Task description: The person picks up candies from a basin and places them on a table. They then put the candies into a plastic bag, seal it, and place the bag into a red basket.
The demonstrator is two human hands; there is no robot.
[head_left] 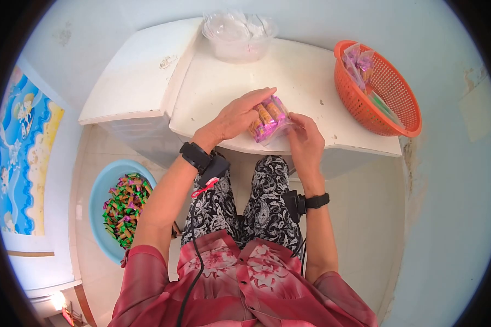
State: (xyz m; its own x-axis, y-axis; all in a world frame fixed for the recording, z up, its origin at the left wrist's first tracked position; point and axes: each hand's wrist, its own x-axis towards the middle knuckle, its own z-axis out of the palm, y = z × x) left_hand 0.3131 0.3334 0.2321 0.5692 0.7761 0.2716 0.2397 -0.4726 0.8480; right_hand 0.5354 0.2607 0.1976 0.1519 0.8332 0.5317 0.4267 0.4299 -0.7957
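Observation:
A small clear plastic bag point(269, 116) filled with candies in purple and yellow wrappers lies at the front edge of the white table. My left hand point(235, 119) grips it from the left, fingers laid along its far side. On the right, my right hand point(306, 139) pinches the loose clear end of the bag between thumb and fingers. Part of the bag is covered by my left fingers.
An orange plastic basket point(352, 103) holding filled bags stands at the table's right. A clear tub point(239, 46) of plastic bags is at the back. On the floor at left, a blue basin point(96, 210) contains many wrapped candies point(126, 210).

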